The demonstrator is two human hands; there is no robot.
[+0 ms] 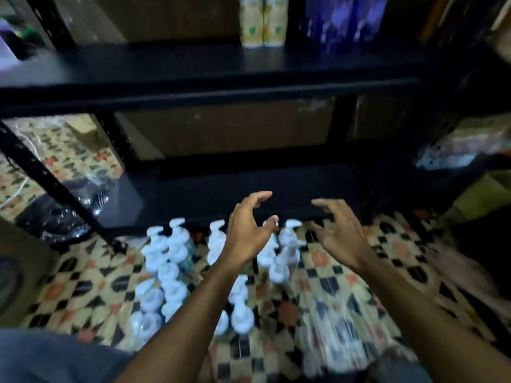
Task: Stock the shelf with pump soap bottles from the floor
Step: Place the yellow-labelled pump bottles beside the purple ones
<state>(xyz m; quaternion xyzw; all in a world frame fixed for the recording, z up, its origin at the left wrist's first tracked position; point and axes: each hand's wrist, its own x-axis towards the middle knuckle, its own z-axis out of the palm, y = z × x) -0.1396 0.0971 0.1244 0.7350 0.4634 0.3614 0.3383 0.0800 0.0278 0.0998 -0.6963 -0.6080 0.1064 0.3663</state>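
The black shelf [210, 87] ran across from 9 to 3 o'clock, and no pump bottles showed on its lowest board, so stocking looked barely begun. On the tiled floor [326, 272], the pump soap bottles [171, 272] stood clustered toward 7 o'clock. Above them, the left hand [249, 233] at 6 o'clock and the right hand [340, 230] at 4 o'clock hovered with fingers spread and lightly curved, holding nothing. Blur left no label readable.
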